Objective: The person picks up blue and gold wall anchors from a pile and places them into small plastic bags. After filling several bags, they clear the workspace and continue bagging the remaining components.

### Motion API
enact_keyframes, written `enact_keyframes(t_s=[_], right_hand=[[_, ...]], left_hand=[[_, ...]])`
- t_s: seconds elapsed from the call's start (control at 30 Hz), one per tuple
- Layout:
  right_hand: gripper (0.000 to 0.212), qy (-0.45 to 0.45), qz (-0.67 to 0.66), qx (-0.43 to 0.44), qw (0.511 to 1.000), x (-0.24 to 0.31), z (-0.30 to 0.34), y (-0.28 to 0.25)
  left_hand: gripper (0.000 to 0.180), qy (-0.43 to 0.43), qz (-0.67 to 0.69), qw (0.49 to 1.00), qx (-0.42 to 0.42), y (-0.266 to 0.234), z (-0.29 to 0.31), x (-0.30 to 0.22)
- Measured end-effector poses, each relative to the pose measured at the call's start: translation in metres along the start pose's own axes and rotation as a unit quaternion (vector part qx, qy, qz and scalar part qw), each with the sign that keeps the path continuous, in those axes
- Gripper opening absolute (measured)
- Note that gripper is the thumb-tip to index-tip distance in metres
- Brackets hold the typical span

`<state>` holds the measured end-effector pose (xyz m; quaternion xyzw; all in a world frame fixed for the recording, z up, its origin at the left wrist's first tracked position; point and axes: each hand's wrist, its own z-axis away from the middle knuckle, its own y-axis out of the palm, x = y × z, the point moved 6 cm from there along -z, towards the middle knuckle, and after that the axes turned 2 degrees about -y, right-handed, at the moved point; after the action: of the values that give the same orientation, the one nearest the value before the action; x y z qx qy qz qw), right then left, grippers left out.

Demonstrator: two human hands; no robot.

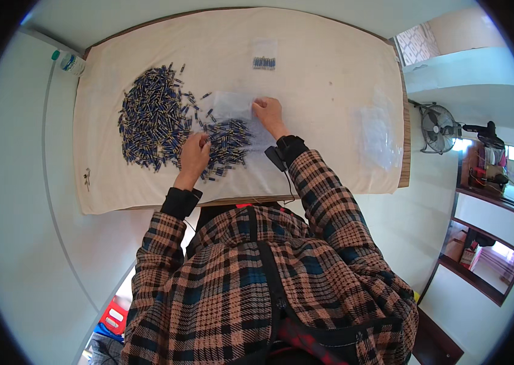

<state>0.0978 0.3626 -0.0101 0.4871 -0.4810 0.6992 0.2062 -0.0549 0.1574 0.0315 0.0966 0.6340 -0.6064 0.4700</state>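
A large pile of small dark-blue cylindrical pieces with brass-coloured ends point(150, 115) covers the left of the cloth. Joining it on the right is a smaller, looser heap of the same pieces point(229, 143). My left hand point(195, 155) rests between the two, fingers drawn together; what they hold, if anything, is too small to make out. Beyond the smaller heap lies a clear plastic bag point(231, 105), its right edge pinched in my right hand point(269, 114). Farther back, another clear bag point(265, 47) has a neat row of blue pieces point(264, 62) at its near end.
A cream cloth point(317, 158) covers the table. Several flat clear bags point(380, 137) lie at its right end. Small metal items point(87, 179) sit near the left front corner. A green-capped bottle point(69, 62) stands at the far left, and a fan point(437, 128) beyond the right edge.
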Motion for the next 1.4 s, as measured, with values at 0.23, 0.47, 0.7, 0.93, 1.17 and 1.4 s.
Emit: enact_keyframes(t_s=[0.23, 0.47, 0.7, 0.93, 1.17, 1.4], right_hand=[[0.021, -0.049, 0.081, -0.156, 0.983, 0.009, 0.037, -0.021], [0.037, -0.128, 0.186, 0.031, 0.974, 0.052, 0.1, 0.032], [0.055, -0.178, 0.13, 0.039, 0.975, 0.058, 0.114, 0.072], [0.03, -0.062, -0.028, 0.093, 0.993, 0.035, 0.107, 0.085], [0.017, -0.02, -0.07, 0.142, 0.987, 0.043, 0.11, 0.083], [0.018, -0.016, -0.085, 0.184, 0.979, 0.047, 0.11, 0.081]], left_hand=[[0.044, 0.042, -0.105, 0.993, -0.037, 0.006, 0.015, -0.018], [0.059, 0.024, -0.137, 0.989, 0.049, 0.017, 0.015, -0.036], [0.051, 0.132, -0.032, 0.99, -0.037, 0.023, 0.023, -0.009], [0.031, -0.108, 0.276, 0.953, 0.068, 0.036, 0.023, 0.025], [0.024, -0.149, 0.349, 0.924, 0.053, 0.03, 0.034, 0.014], [0.024, -0.153, 0.35, 0.924, 0.001, 0.025, 0.039, 0.014]])
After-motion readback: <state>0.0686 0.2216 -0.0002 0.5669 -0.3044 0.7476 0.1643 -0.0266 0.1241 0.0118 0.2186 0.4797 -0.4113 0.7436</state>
